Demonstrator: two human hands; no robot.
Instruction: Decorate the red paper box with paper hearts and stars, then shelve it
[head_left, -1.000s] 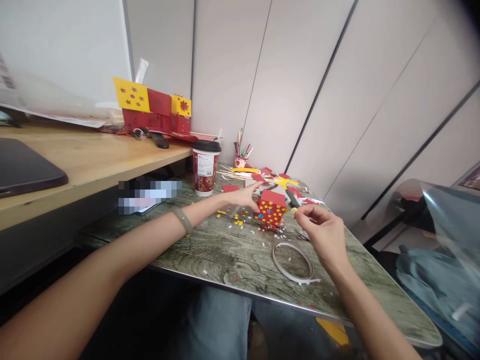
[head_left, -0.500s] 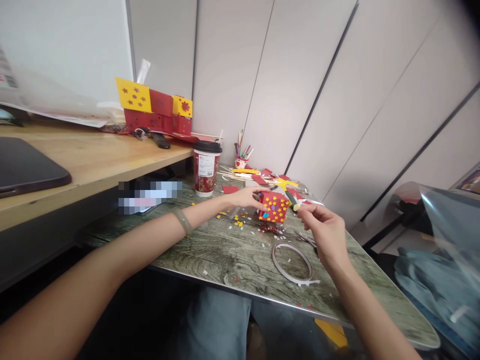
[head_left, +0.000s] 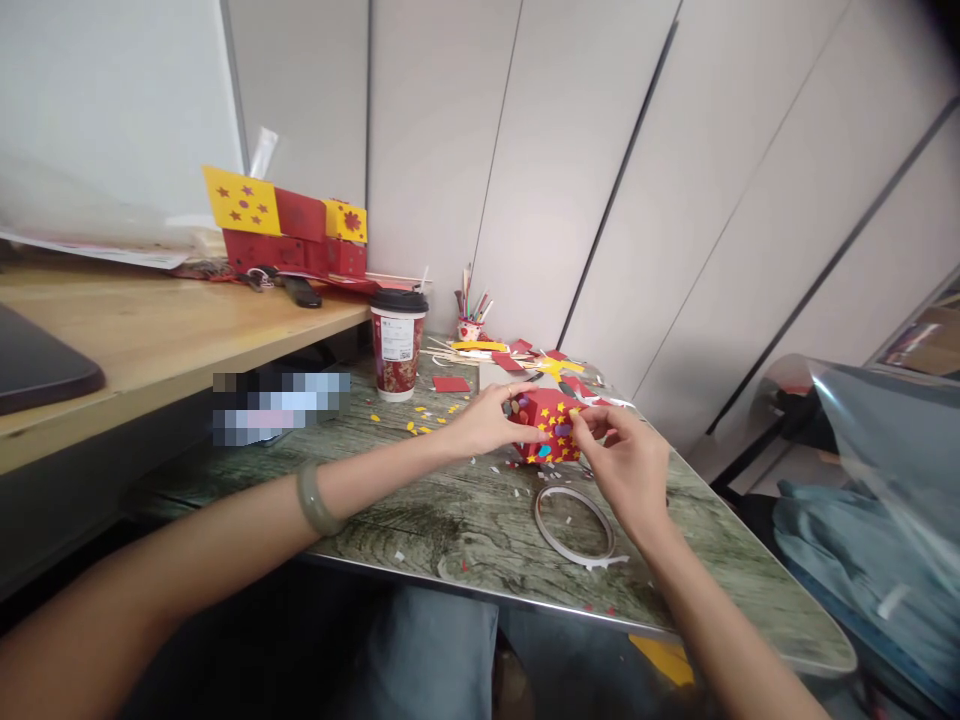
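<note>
My left hand (head_left: 499,420) grips a small red paper box (head_left: 553,425) from its left side, thumb on the near face and fingers over the top. Yellow stars and a few blue and purple dots dot that face. At the box's right edge, my right hand (head_left: 622,455) pinches a small yellow paper piece (head_left: 574,416), most of it hidden by the fingertips. A roll of double-sided tape (head_left: 574,525) lies flat on the table in front of the box, its loose end pointing right.
A lidded paper cup (head_left: 397,345) stands left of the box. Paper scraps, yellow bits and thin sticks litter the green wood-look table (head_left: 420,525). Behind them is a pen holder (head_left: 470,328). Red and yellow paper boxes (head_left: 300,235) sit on the raised wooden shelf (head_left: 165,325).
My right hand has moved left, bringing the yellow piece up to the box's starred face. My left hand still holds the box, now closer and slightly lower in view.
</note>
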